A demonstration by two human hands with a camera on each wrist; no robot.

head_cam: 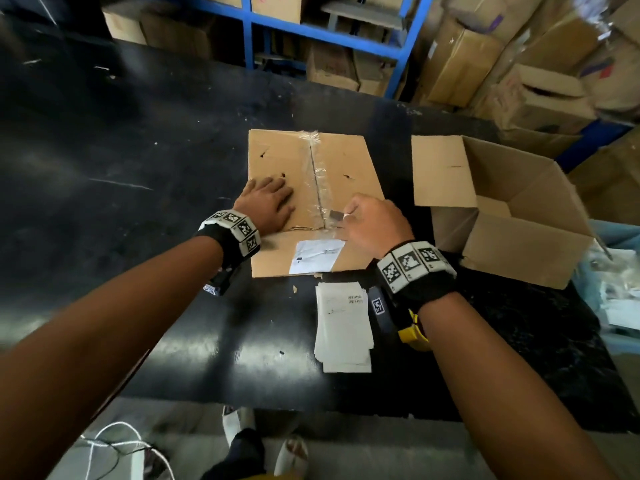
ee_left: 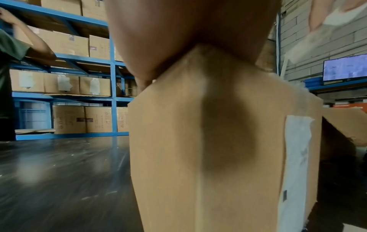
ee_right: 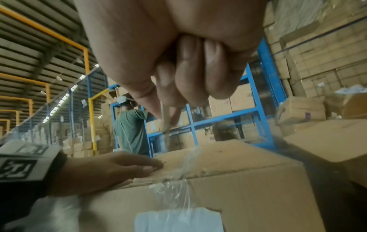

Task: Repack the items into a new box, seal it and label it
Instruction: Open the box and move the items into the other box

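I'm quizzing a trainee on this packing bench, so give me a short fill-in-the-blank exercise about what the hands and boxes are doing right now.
1. The left hand lies flat on top of the ____ box.
2. The right hand holds a small blade at that box's clear ____ seam.
3. The empty box with open flaps stands to the ____ of the taped one.
4. A stack of white ____ lies on the black table.

Missing words: taped; tape; right; labels

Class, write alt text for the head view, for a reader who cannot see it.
A person's left hand presses flat on a taped brown cardboard box on a black table, while the right hand holds a small blade at the clear tape seam. An open empty cardboard box stands to the right; white paper labels lie nearer.
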